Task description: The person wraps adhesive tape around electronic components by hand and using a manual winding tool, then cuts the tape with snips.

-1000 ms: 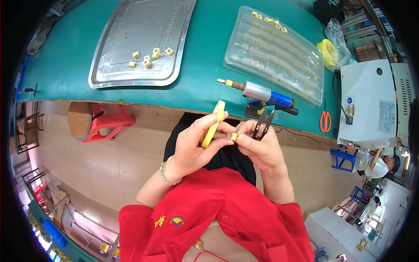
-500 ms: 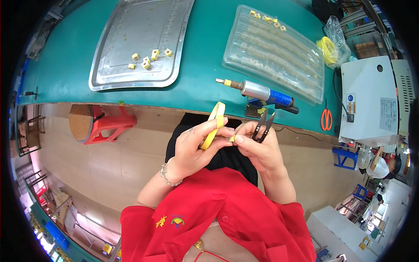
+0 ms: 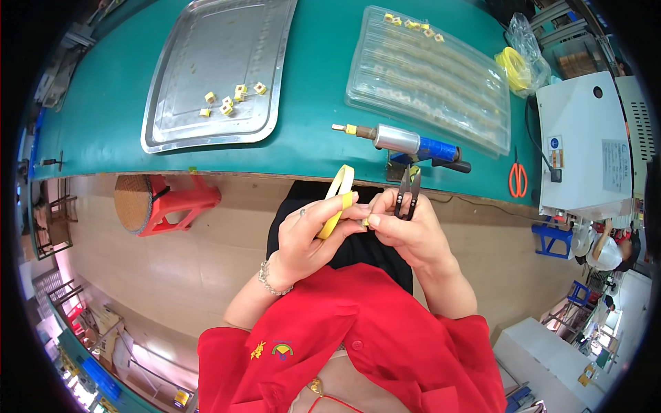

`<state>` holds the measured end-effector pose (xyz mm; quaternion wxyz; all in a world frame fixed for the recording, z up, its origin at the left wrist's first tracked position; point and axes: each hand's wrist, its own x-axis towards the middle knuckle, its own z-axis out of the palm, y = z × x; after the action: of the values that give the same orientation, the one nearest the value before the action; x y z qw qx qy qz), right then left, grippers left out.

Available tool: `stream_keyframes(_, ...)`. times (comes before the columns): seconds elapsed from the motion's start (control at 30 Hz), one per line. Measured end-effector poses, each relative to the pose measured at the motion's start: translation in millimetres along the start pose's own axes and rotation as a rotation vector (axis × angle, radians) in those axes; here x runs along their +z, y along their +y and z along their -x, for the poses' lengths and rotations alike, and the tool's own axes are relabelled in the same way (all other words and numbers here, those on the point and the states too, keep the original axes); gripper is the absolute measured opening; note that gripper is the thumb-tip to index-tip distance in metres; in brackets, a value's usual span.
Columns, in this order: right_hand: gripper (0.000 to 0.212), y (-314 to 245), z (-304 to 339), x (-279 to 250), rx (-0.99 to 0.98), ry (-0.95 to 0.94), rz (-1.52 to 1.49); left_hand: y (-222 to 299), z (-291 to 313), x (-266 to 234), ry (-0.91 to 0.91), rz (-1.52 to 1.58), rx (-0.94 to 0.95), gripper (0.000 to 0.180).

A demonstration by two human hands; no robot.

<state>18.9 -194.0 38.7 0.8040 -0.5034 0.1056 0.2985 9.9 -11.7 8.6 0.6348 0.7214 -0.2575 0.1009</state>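
Note:
My left hand is closed on a roll of yellow tape, which loops up past the fingers. Between the fingertips of both hands sits a small yellow-wrapped part, mostly covered by the fingers. My right hand pinches that part with thumb and forefinger. It also keeps a pair of black thread snips in the palm, blades up and apart. Just beyond the hands, at the bench edge, lies a silver and blue cylindrical tool with a bit of yellow on its narrow tip.
A metal tray with several small yellow-and-white parts lies at far left. Clear plastic trays stand at far right, several parts on top. Further right are orange-handled scissors, yellow tape rolls and a white machine. A red stool stands below the bench.
The snips have turned slightly more upright in my right hand. Both hands stay together on the small part. The whole view has shifted a little.

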Motion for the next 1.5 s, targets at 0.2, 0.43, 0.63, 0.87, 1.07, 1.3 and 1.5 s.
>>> stream_keyframes(0.2, 0.01, -0.7, -1.5, -0.1, -0.005, -0.022, -0.054, -3.0, 5.0, 7.5, 0.101, 0.334, -0.245, 0.047)
stream_keyframes(0.43, 0.016, 1.5, 4.4, 1.2, -0.396, 0.064, 0.118, -4.3, 0.6, 10.5, 0.165, 0.576, -0.348, 0.048)
stream_keyframes(0.63, 0.012, -3.9, 1.2, -1.2, -0.532, -0.031, 0.458, 0.0, 0.2, 8.4, 0.162, 0.61, -0.367, 0.055)
stream_keyframes(0.87, 0.01, -8.3, 3.3, 0.7, -0.614, -0.056, 0.627, 0.1, 1.4, 5.1, 0.139, 0.678, -0.354, 0.049)
stream_keyframes(1.07, 0.013, -12.8, 4.0, -0.5, -0.566, -0.113, 0.592, -3.3, 2.6, 4.3, 0.112, 0.671, -0.386, 0.049)
stream_keyframes(1.3, 0.016, 5.9, -0.8, -9.5, -0.487, -0.115, 0.259, -4.5, -1.6, 5.7, 0.1, 0.798, -0.431, 0.051)
stream_keyframes(1.5, 0.013, 9.7, -4.8, -8.9, -0.463, -0.12, 0.194, -4.1, 0.4, 5.6, 0.087, 0.789, -0.432, 0.051)
